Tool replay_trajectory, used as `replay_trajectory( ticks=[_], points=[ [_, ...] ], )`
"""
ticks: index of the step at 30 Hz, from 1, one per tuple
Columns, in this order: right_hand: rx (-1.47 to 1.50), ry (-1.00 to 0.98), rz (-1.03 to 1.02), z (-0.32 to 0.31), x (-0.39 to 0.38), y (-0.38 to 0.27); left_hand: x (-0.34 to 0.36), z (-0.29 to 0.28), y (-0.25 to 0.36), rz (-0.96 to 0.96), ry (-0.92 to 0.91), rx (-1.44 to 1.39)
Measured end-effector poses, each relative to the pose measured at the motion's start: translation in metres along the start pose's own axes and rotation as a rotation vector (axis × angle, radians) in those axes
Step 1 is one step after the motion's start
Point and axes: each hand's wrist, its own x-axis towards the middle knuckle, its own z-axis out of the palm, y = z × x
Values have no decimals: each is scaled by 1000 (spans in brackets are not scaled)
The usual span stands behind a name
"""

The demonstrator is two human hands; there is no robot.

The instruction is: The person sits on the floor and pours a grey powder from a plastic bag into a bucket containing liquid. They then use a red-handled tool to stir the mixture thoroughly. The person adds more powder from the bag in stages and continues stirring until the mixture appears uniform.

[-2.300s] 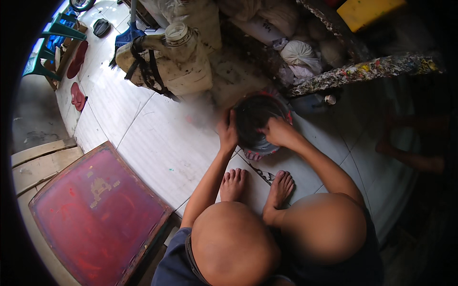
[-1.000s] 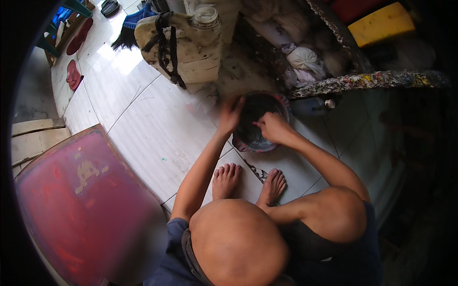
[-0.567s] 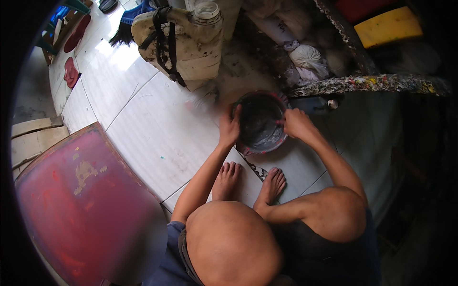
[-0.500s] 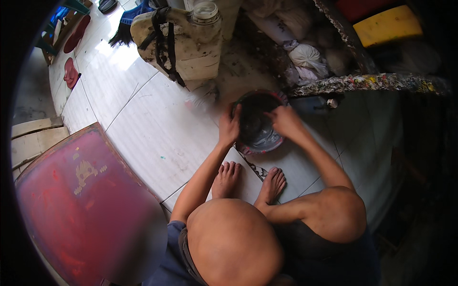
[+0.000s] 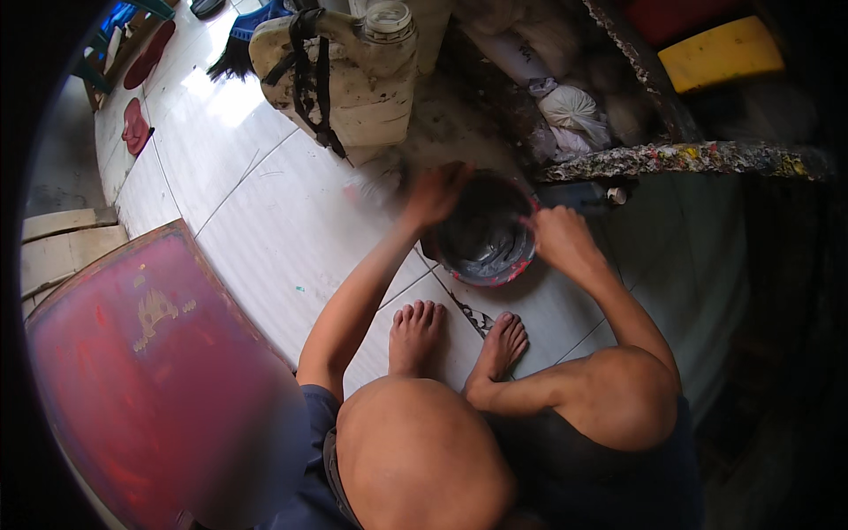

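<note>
A dark round bowl (image 5: 488, 246) with a red-flecked rim sits on the white tile floor (image 5: 247, 203) beyond my bare feet, dark grey, glossy stuff inside it. My left hand (image 5: 439, 192), a little blurred, grips the bowl's back left rim. At the right rim is my right hand (image 5: 561, 234), its fingers closed; a small reddish bit shows at the fingertips, but I cannot make out what it is. A stained, strapped jerrycan (image 5: 353, 88) stands just behind the bowl.
A worn red board (image 5: 150, 371) lies at the left. Bags (image 5: 570, 115) and a yellow block (image 5: 720, 53) fill a shelf with a paint-crusted edge (image 5: 671, 159) at back right. Red sandals (image 5: 136, 125) and a broom (image 5: 231, 55) are at upper left.
My left hand has moved up and round to the bowl's back rim. My right hand has moved from inside the bowl out to its right rim.
</note>
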Motion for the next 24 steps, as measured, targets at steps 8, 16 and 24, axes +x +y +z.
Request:
replay_trajectory(
  ticks=[8,16,24],
  points=[
    [-33,-6,-269,46,2,-28,-70,32,4,-76,381,-303],
    [2,76,-236,32,3,-5,-70,26,15,-88,415,-276],
    [211,49,-21,48,27,0,-66,32,8,-15,523,-128]
  ],
)
